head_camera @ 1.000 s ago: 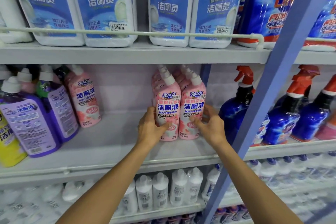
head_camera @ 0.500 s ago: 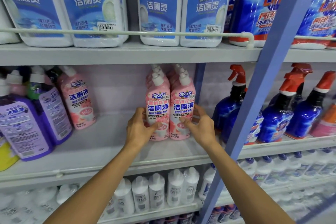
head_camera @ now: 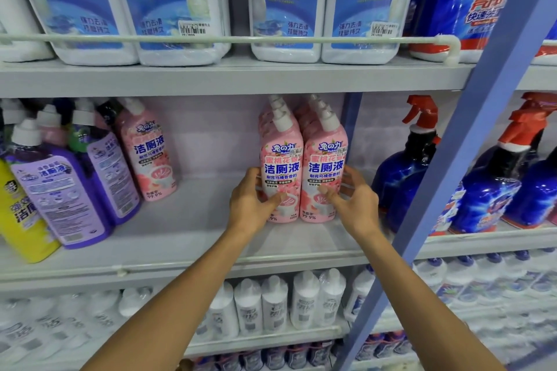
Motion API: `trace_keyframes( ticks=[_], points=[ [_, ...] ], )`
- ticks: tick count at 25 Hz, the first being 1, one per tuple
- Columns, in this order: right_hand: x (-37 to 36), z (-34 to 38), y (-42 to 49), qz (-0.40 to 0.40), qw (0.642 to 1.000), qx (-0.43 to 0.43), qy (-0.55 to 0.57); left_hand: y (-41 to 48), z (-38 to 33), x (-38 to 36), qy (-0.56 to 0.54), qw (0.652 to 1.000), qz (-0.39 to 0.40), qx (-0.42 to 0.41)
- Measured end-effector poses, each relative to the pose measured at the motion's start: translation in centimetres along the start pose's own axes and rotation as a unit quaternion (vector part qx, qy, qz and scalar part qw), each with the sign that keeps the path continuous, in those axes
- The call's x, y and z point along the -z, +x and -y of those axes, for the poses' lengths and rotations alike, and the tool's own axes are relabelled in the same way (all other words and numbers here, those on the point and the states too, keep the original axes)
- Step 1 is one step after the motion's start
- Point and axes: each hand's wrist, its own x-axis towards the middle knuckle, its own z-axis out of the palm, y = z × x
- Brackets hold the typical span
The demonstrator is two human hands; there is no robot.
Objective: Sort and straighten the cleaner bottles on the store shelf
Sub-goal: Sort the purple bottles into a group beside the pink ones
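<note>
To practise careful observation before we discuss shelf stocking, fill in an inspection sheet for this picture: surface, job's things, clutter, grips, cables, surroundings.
Surface: grey middle shelf with a front lip.
Job's things: left pink bottle and right pink bottle upright, side by side, fronting rows of the same.
Clutter: lone pink bottle beside purple bottles and a yellow bottle, at left.
Grips: left grip holds left pink bottle; right grip holds right pink bottle; thumbs on labels.
Cables: nothing seen.
Surroundings: blue upright, blue spray bottles right, white jugs above, white bottles below.
</note>
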Motion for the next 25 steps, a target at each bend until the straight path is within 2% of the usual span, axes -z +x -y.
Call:
trace_keyframes(
  ticks=[4, 8, 11, 14, 20, 25],
  points=[
    [0.4, 0.3, -0.5, 0.012, 1.000, 0.015, -0.021, 0.2, 0.0, 0.4, -0.011, 1.000, 0.010, -0.005],
    [1.5, 1.7, -2.9, 0.048, 0.996, 0.038, -0.060, -0.7, 0.5, 3.0, -0.033, 0.997, 0.062, -0.013],
    [0.7, 3.6, -6.1, 0.027, 0.994, 0.057, -0.084, -2.3, 1.5, 7.7, -0.058, 0.992, 0.105, -0.038],
    [-3.4, 7.2, -9.2, 0.048, 0.991, 0.085, -0.087, -4.5, 3.2, 14.5, -0.062, 0.989, 0.124, -0.047],
    [-17.4, 16.0, -14.4, 0.159, 0.972, 0.155, -0.082, -9.2, 7.8, 31.2, -0.052, 0.998, 0.039, -0.001],
    [-26.5, 21.2, -16.6, 0.209, 0.960, 0.183, -0.031, -11.3, 10.5, 41.5, -0.011, 0.998, -0.058, 0.010]
  ],
)
